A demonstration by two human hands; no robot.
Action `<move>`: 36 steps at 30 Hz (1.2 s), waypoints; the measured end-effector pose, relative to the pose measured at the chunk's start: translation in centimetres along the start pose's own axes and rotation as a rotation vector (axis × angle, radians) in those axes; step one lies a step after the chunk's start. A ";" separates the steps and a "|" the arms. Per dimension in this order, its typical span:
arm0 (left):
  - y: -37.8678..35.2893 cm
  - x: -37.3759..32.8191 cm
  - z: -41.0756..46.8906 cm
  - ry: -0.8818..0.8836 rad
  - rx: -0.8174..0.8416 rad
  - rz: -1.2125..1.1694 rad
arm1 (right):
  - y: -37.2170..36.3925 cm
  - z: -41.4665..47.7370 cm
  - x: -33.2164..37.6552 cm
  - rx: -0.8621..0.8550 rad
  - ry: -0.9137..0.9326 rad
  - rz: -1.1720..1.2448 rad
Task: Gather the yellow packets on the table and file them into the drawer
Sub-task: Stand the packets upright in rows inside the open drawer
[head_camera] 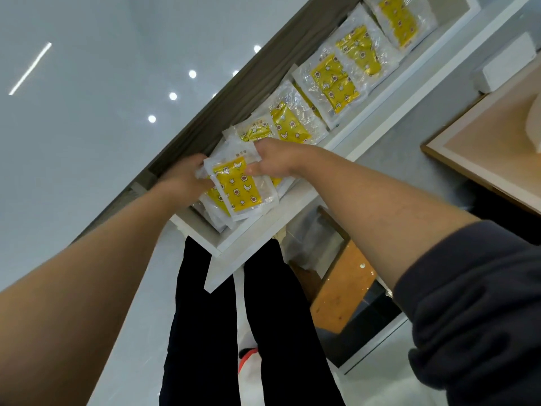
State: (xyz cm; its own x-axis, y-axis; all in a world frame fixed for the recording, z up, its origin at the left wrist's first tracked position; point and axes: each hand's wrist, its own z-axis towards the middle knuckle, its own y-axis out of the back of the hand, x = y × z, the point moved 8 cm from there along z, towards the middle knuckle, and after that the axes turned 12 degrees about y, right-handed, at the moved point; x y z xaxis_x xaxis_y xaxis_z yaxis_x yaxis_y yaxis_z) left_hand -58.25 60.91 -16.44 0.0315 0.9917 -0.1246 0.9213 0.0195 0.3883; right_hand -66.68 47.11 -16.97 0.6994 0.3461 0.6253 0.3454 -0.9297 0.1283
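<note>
Left hand [181, 178] grips the left edge of a stack of yellow packets [237, 190]. Right hand [273, 159] pinches its upper right corner, thumb on the front. The stack sits at the near end of the white drawer [263, 227]. Filed packets [333, 83] stand in a row beyond.

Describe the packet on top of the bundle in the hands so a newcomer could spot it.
Look at the long white drawer running diagonally, lined with yellow packets. At its near end the left hand and right hand grip a bundle. The top packet shows most of its yellow star-and-moon face, while the filed ones overlap.
</note>
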 end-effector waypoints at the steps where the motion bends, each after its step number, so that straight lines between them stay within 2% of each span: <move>1: 0.0 0.0 0.0 -0.001 -0.016 0.064 | 0.5 -0.1 -0.1 -0.040 -0.004 0.016; 5: -0.3 1.7 0.1 0.067 -0.029 0.325 | 3.2 -1.1 0.0 -0.207 0.047 0.165; 8: -0.4 2.3 0.2 0.101 -0.045 0.417 | 3.3 -1.0 0.2 -0.103 0.034 0.125; 11: -0.4 1.1 -0.1 0.053 -0.107 0.424 | 2.6 -0.2 0.7 -0.011 0.016 0.058; 14: -0.7 0.1 -1.0 -0.025 -0.182 0.502 | 2.0 0.6 1.3 -0.018 0.005 0.040; 18: -0.4 0.5 -1.6 -0.018 -0.286 0.644 | 1.3 0.9 1.0 0.000 -0.012 0.128; 22: -0.5 0.4 -1.9 -0.045 -0.307 0.710 | 0.6 0.7 1.5 -0.119 -0.001 0.237; 24: -0.1 0.2 -2.0 -0.007 -0.319 0.658 | 0.1 0.8 2.0 -0.163 0.018 0.237; 28: 0.4 -0.1 -2.2 0.036 -0.312 0.407 | 1.9 0.8 1.9 -0.186 0.010 0.139; 31: 0.0 -0.7 -1.9 -0.025 -0.263 0.269 | 4.3 0.2 1.4 -0.181 -0.024 0.069; 34: -0.3 -1.5 -2.3 -0.129 -0.229 -0.017 | 4.5 0.1 1.4 -0.109 -0.038 0.027; 36: -0.3 -2.1 -2.5 -0.204 -0.241 -0.109 | 3.7 0.0 1.4 -0.082 -0.049 0.109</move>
State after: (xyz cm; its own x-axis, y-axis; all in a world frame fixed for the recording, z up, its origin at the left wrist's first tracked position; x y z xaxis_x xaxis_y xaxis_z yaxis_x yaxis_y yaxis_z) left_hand -59.56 59.10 -14.00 0.0374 0.9366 -0.3483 0.8061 0.1778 0.5645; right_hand -64.45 44.19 -15.62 0.7601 0.2464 0.6012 0.2148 -0.9686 0.1254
